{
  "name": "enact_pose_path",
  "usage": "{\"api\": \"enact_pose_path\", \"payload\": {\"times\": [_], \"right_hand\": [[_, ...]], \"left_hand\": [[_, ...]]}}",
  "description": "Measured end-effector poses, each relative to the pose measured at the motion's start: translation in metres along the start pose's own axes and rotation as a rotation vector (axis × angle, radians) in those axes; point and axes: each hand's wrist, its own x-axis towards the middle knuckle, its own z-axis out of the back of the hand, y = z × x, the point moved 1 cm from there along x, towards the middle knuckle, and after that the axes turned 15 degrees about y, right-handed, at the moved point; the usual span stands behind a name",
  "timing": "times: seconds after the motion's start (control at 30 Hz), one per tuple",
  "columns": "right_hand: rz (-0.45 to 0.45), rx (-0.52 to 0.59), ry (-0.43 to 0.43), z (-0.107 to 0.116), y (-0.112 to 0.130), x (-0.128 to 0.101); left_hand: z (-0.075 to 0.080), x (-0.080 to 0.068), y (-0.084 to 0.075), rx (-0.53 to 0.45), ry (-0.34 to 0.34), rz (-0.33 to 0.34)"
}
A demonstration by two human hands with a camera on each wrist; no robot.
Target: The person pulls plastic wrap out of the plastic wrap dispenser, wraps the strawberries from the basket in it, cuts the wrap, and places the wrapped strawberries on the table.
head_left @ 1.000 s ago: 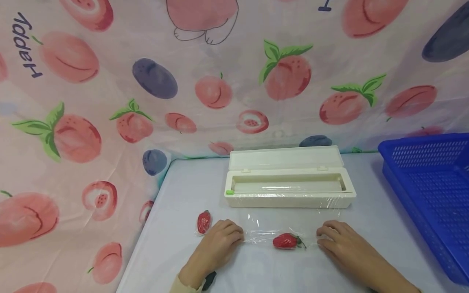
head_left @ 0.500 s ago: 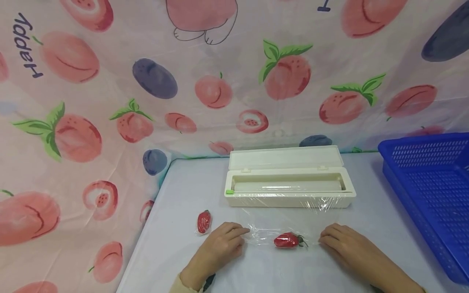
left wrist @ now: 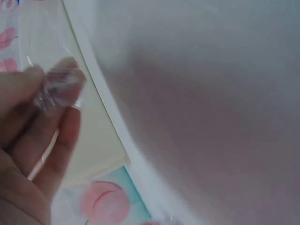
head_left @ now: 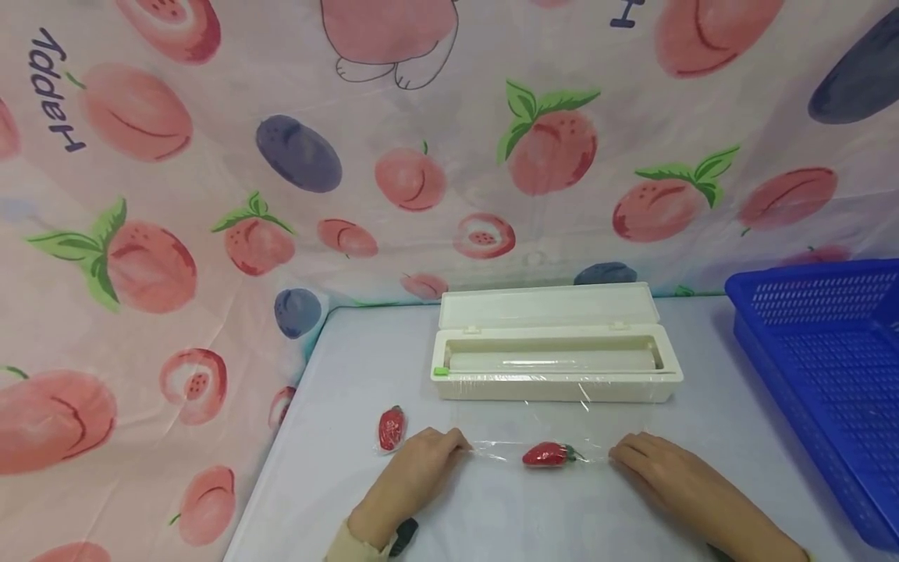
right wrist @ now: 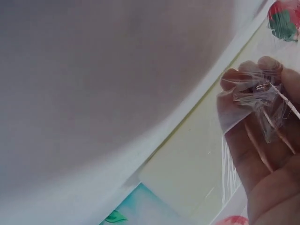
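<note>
A red strawberry point(head_left: 548, 454) with a green leafy top lies wrapped in clear cling film point(head_left: 492, 450) between the two hands. My left hand point(head_left: 428, 468) pinches the film's left end; in the left wrist view the crumpled film point(left wrist: 54, 91) shows between thumb and fingertips. On the other side my right hand point(head_left: 663, 468) holds the right end, with bunched film point(right wrist: 260, 89) over its fingers in the right wrist view. From the strawberry the film runs back to the roll point(head_left: 555, 360) in an open white dispenser box point(head_left: 555, 389).
Another film-wrapped strawberry point(head_left: 391, 428) lies just left of my left hand. A blue plastic basket point(head_left: 779, 390) stands at the right. Behind the dispenser rises a fruit-printed cloth point(head_left: 421, 101). A green slider point(head_left: 441, 371) sits at the box's left front.
My left hand has turned, and its extended fingers have closed into a pinch on the film. The film ends look more gathered and the strawberry has tilted slightly. The right hand has barely moved.
</note>
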Motion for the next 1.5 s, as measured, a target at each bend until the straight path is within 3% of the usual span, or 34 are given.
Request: {"api": "enact_pose_path", "payload": {"times": [0.07,0.17,0.4,0.5,0.73,0.87,1.1,1.3,1.5], "right_hand": [[-0.070,0.038,0.051,0.003,0.003,0.003],[-0.147,0.086,0.060,0.006,0.005,0.009],[-0.245,0.267,-0.028,0.007,0.002,0.024],[-0.262,0.284,-0.084,0.008,0.000,0.029],[-0.362,0.289,-0.060,0.010,-0.004,0.041],[-0.412,0.286,-0.082,0.011,-0.005,0.045],[-0.464,0.308,-0.123,0.011,-0.005,0.046],[-0.506,0.318,-0.131,0.013,-0.003,0.045],[-0.534,0.338,-0.113,0.014,-0.002,0.044]], "left_hand": [[-0.002,0.004,0.002,-0.067,0.008,0.039],[-0.004,0.013,0.006,-0.132,-0.031,0.075],[-0.009,0.027,0.009,-0.244,-0.136,0.184],[-0.009,0.028,0.009,-0.336,-0.161,0.234],[-0.011,0.033,0.011,-0.555,-0.219,0.283],[-0.013,0.036,0.011,-0.665,-0.233,0.357],[-0.016,0.040,0.011,-0.741,-0.303,0.512],[-0.017,0.040,0.012,-0.817,-0.389,0.540],[-0.018,0.039,0.015,-0.872,-0.412,0.558]]}}
